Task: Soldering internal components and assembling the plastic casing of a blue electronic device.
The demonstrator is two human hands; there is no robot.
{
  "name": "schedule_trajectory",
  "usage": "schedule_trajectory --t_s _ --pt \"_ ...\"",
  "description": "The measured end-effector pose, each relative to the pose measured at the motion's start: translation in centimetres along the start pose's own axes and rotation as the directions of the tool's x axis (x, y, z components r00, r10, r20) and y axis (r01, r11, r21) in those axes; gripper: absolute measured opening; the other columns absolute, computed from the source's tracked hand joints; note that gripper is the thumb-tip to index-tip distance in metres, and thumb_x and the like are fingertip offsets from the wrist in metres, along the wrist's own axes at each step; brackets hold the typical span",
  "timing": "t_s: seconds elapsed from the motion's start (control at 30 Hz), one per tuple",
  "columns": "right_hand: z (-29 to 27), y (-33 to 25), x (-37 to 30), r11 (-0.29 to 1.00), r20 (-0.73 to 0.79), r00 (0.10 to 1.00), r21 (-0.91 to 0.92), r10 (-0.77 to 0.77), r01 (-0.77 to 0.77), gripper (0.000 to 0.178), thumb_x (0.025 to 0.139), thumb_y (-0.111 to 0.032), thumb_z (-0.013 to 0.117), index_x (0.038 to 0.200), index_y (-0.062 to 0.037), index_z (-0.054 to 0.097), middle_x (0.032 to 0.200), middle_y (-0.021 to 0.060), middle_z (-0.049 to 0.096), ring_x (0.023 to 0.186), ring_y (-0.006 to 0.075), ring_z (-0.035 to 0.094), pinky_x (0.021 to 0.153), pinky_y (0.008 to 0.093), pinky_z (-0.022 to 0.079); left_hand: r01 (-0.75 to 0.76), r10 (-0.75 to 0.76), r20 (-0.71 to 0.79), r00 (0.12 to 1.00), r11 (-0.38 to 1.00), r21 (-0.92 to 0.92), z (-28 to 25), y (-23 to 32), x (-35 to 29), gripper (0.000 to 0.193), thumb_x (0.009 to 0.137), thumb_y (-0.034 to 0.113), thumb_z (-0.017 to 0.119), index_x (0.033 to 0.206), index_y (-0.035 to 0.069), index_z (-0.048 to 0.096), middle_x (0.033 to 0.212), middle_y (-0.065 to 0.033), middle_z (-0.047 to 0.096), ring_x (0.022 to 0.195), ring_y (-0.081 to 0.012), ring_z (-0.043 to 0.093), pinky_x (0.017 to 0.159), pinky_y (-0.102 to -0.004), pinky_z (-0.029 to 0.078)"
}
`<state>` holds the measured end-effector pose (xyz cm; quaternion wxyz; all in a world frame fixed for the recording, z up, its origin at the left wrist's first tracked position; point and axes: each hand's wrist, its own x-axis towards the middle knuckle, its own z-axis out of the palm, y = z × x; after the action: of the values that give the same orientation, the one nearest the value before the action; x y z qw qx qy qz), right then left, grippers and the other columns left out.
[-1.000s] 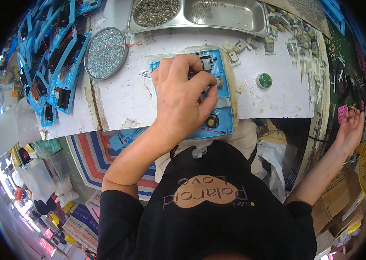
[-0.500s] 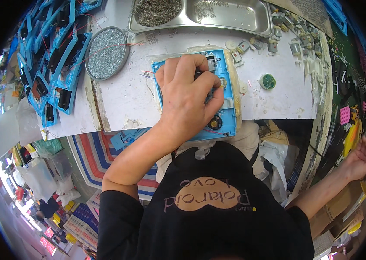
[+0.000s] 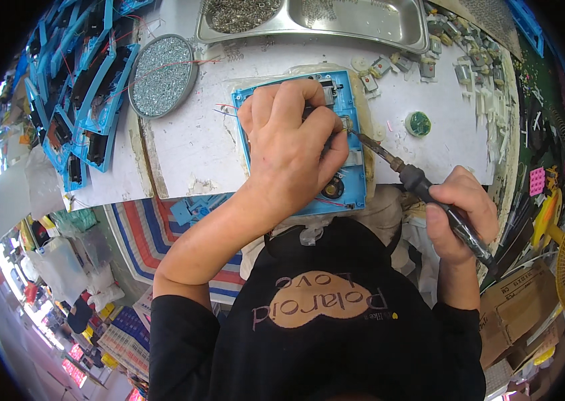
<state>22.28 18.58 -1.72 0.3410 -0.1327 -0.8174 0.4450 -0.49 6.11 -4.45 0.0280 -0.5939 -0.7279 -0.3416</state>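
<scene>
A blue plastic casing (image 3: 356,188) with electronic parts in it lies on a pale pad at the front of the table. My left hand (image 3: 288,144) rests over it, fingers curled down and closed; what they pinch is hidden beneath them. In my right hand (image 3: 464,212) is a soldering iron (image 3: 418,183), gripped by its dark handle. Its tip reaches the right part of the casing, close beside my left fingers; whether it touches a part there I cannot tell. A round black speaker (image 3: 331,188) sits in the casing's lower corner. Thin red and blue wires (image 3: 225,110) stick out at its left.
Several blue casings with wires (image 3: 95,100) pile up at the left, next to a round dish of small metal pieces (image 3: 162,77). A steel tray (image 3: 376,23) holding springs stands at the back. Small parts (image 3: 476,57) and a green-topped round tub (image 3: 418,124) lie right.
My right hand has come in from the far right, bringing the soldering iron to the casing. My left hand stays nearly where it was.
</scene>
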Motion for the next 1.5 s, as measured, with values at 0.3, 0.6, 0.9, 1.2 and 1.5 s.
schedule_trajectory --t_s 0.3,0.6,0.9,1.2,1.5 --pt "0.0 -0.3 0.7 0.999 0.033 0.999 -0.042 -0.028 0.029 0.023 0.081 -0.003 0.078 0.101 0.0009 0.069 0.067 0.0061 0.059 0.054 0.0185 0.050 0.051 0.0303 0.037 0.000 0.000 0.013 1.000 1.000 0.004 -0.2 0.1 0.1 0.017 0.070 0.012 0.083 0.083 0.013 0.072 0.105 -0.0046 0.056 0.097 -0.0280 0.049 0.087 -0.0413 0.035" --pt "0.0 -0.5 1.0 0.998 0.067 0.997 -0.051 -0.032 0.036 0.024 0.081 -0.002 0.078 0.102 0.0005 0.069 0.066 0.0054 0.057 0.054 0.0185 0.049 0.051 0.0307 0.037 -0.011 0.011 -0.001 1.000 1.000 0.004 0.0 -0.1 -0.1 0.017 0.069 0.013 0.079 0.082 0.011 0.069 0.107 -0.0043 0.058 0.100 -0.0289 0.051 0.088 -0.0455 0.035" --pt "0.0 -0.6 1.1 0.997 0.085 0.996 -0.072 -0.030 0.036 0.025 0.079 -0.001 0.078 0.103 0.0003 0.069 0.066 0.0049 0.055 0.054 0.0183 0.048 0.050 0.0306 0.035 -0.005 0.005 0.021 1.000 1.000 0.010 -0.2 0.0 0.1 0.017 0.070 0.012 0.082 0.084 0.014 0.073 0.106 -0.0042 0.056 0.099 -0.0284 0.049 0.088 -0.0423 0.034" --pt "-0.8 -0.8 0.6 0.997 0.035 0.999 -0.068 0.027 -0.024 0.024 0.080 -0.003 0.078 0.102 0.0006 0.068 0.068 0.0059 0.058 0.057 0.0174 0.050 0.053 0.0303 0.037 -0.016 0.016 -0.008 1.000 1.000 0.009 0.0 -0.1 -0.1 0.014 0.071 0.013 0.078 0.082 0.011 0.069 0.106 -0.0039 0.058 0.100 -0.0277 0.051 0.088 -0.0451 0.035" --pt "-1.2 -0.5 0.5 0.997 0.011 0.999 -0.071 0.042 -0.041 0.024 0.081 -0.005 0.078 0.102 0.0004 0.068 0.070 0.0058 0.059 0.058 0.0160 0.049 0.055 0.0300 0.037 0.000 0.000 -0.002 1.000 1.000 0.015 -0.1 0.0 -0.1 0.015 0.070 0.013 0.079 0.081 0.012 0.070 0.107 -0.0031 0.058 0.100 -0.0269 0.051 0.089 -0.0444 0.035"
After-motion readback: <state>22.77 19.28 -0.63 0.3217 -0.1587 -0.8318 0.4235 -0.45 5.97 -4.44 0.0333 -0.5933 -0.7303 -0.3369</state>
